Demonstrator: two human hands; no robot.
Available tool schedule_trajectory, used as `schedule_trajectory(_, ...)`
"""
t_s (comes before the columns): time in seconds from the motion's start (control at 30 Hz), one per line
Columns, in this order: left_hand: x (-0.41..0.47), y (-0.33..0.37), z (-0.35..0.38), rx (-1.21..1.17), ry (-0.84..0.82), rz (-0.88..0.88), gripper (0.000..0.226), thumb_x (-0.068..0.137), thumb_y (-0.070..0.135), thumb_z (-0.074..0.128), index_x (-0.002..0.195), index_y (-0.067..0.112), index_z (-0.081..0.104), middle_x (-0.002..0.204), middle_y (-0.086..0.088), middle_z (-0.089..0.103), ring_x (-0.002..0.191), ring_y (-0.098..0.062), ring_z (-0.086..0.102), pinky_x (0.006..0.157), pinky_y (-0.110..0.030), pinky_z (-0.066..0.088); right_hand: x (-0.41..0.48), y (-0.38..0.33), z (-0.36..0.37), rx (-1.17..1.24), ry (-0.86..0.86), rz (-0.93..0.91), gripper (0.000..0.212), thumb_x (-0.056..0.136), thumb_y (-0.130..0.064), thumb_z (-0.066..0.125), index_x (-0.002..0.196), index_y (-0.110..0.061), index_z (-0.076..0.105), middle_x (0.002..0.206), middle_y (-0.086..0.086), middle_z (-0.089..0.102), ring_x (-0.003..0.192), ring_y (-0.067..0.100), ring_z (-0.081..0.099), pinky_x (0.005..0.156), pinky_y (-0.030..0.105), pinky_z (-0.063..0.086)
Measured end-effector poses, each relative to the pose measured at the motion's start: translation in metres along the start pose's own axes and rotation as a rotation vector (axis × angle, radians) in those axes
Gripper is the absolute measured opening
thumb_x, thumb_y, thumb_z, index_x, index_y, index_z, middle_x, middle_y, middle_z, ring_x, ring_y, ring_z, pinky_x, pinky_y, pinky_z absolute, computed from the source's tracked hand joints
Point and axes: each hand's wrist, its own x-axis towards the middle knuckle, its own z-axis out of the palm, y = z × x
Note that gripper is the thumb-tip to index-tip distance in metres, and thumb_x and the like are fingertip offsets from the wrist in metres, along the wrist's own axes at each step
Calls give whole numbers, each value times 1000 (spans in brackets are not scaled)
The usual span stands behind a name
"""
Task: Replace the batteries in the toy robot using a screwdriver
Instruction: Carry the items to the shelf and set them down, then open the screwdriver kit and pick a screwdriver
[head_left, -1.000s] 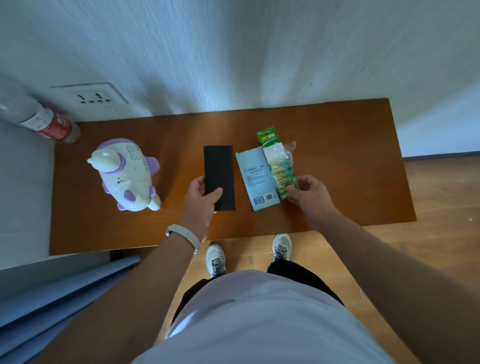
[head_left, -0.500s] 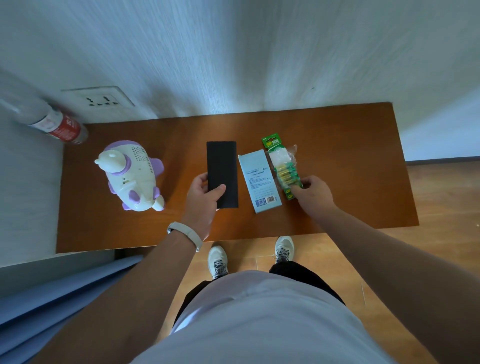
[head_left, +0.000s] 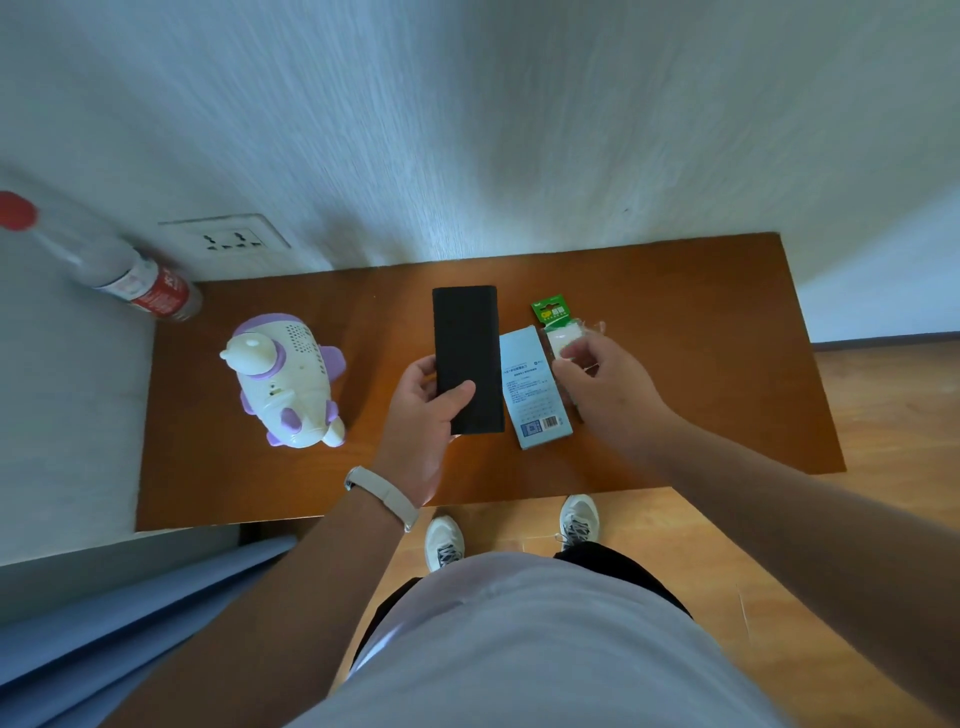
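A white and purple toy robot (head_left: 283, 379) lies on the left part of the brown table (head_left: 685, 332). In the middle is a flat black case (head_left: 467, 332); my left hand (head_left: 421, 415) grips its lower left edge, thumb on top. Right of it lie a light blue box (head_left: 535, 410) and a green-topped pack of batteries (head_left: 551, 314). My right hand (head_left: 613, 389) is blurred above the lower half of the pack, fingers loosely curled, with no clear hold on anything. No screwdriver is in sight.
A clear bottle with a red label (head_left: 140, 283) lies at the table's far left corner under a wall socket (head_left: 228, 239). The wall runs along the table's back edge. A blue surface (head_left: 130, 613) is at the lower left. My feet stand on wooden floor.
My right hand slid the battery pack off the blue box to its right side, then rose up and leftward over the pack. My left hand kept its hold on the black case.
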Motion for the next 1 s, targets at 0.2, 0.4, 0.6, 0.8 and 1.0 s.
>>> schedule_trajectory(0.2,-24,29,6,8,-130,92,37,88,21,73,120,25,55,107,4,73,105,-21,71,82,-37,62,-22,-57,-5,98,-196,-75,25,99,-49,47,116,-32,55,99,-8,65,88,13,66,83,33,60)
schedule_trajectory(0.4,-55,60,15,50,-237,198,49,74,38,79,116,31,55,107,6,73,105,-20,71,80,-33,61,-56,-84,-32,144,-278,-183,22,100,-45,46,99,-29,62,84,-6,70,76,9,68,68,25,58)
schedule_trajectory(0.6,-81,79,21,-4,-317,165,46,70,60,79,107,38,64,108,4,73,106,-21,71,81,-36,61,-83,-97,-59,228,-308,-201,18,100,-34,51,94,-26,65,80,-4,73,71,12,68,62,22,56)
schedule_trajectory(0.8,-96,94,29,14,-263,181,58,71,70,64,110,27,68,105,-2,76,101,-22,73,75,-36,62,-99,-106,-62,288,-291,-223,21,99,-36,53,83,-31,66,85,-4,73,79,13,70,63,24,56)
schedule_trajectory(1.0,-107,97,30,56,-234,261,60,76,69,62,111,20,66,101,-2,75,99,-21,73,72,-33,62,-111,-111,-55,301,-207,-243,34,73,-70,54,81,-38,63,87,-8,72,83,12,72,68,36,63)
